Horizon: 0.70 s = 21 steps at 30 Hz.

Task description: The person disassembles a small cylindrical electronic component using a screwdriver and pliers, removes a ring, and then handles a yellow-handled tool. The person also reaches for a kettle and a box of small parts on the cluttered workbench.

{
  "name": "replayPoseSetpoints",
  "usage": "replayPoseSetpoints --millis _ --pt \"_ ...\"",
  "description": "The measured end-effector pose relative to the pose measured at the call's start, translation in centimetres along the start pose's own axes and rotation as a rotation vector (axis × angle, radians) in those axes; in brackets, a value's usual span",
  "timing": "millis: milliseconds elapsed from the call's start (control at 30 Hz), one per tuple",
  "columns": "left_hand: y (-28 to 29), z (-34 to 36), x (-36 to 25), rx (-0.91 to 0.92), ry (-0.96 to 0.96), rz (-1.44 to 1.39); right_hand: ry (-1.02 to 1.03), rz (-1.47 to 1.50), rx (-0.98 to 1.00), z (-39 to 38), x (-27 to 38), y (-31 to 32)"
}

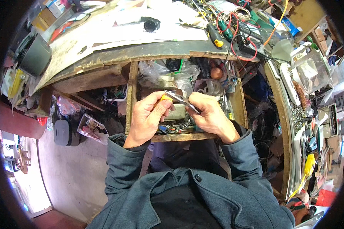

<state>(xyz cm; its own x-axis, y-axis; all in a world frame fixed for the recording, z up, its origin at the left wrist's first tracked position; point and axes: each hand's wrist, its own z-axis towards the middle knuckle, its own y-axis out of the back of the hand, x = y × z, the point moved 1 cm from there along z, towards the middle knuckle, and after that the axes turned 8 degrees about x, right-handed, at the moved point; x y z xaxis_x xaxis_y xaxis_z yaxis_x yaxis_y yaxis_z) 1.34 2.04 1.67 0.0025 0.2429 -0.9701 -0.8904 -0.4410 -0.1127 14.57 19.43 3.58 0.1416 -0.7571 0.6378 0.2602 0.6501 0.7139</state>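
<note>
Over an open wooden drawer (244, 110), my left hand (150, 116) pinches a small yellow piece (165, 97) between thumb and forefinger. A metal tool that looks like pliers or snips (181, 100) spans from the yellow piece into my right hand (210, 114), whose fingers are wrapped round it; whether its jaws touch the piece is too small to tell. Below and behind both hands the drawer holds crumpled clear plastic bags (151, 72), small loose tools (174, 126), a pale box (176, 113) and a reddish round object (216, 73).
A workbench (103, 53) carries white sheets, a black watch-like object (151, 24), screwdrivers (215, 36) and tangled red leads (246, 57). A dark bin (32, 55) stands at left, a black case (66, 131) lies lower left, and a cluttered shelf (286, 160) with a yellow tool (309, 166) runs along the right.
</note>
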Motion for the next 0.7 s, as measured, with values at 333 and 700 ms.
replayPoseSetpoints --millis 333,700 --pt "0.49 -0.04 -0.11 0.038 0.039 0.117 0.004 0.009 0.018 -0.04 -0.29 0.24" --pt "-0.11 0.51 -0.27 -0.237 -0.289 0.569 -0.163 0.140 0.035 -0.04 -0.26 0.13"
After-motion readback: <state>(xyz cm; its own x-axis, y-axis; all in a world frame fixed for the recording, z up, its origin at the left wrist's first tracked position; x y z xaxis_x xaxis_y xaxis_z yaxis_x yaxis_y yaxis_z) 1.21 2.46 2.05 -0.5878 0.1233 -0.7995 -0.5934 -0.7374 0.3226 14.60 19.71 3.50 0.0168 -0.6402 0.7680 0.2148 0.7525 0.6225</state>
